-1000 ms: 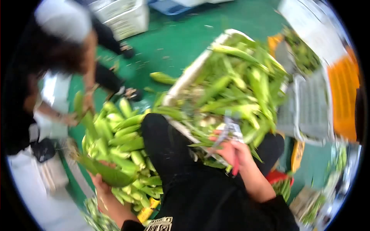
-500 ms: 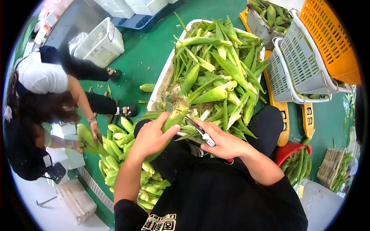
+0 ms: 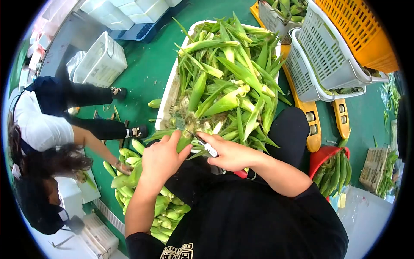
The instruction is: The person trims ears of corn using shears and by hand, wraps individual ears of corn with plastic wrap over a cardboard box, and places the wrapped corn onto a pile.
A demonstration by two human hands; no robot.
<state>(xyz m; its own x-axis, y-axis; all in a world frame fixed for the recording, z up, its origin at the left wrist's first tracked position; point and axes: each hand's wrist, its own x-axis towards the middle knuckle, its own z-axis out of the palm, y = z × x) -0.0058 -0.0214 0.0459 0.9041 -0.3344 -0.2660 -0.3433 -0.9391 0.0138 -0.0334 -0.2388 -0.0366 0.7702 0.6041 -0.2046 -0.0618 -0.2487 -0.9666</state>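
Note:
My left hand (image 3: 163, 156) is wrapped round a green corn cob (image 3: 184, 141), its silky end pointing at the white tub (image 3: 167, 97). In my right hand (image 3: 230, 154) are metal shears (image 3: 207, 146) with a red handle part, their blades against the cob's tip. Whether the blades are closed is too small to tell. Loose green husks (image 3: 233, 101) fill the tub in front of me. A pile of corn cobs (image 3: 166, 211) lies at my left, partly behind my left forearm.
At the left a co-worker (image 3: 47, 125) bends over the pile, one hand on a cob. Stacked crates (image 3: 330, 56) stand right, by a yellow pallet jack (image 3: 302, 103). A red bucket (image 3: 319, 159) holds long green pods or cobs. A white bin (image 3: 101, 60) stands at upper left.
My left hand has brought a cob from the pile to the tub's near edge, and the shears have moved from its side to its tip. The co-worker's hand has reached lower into the pile.

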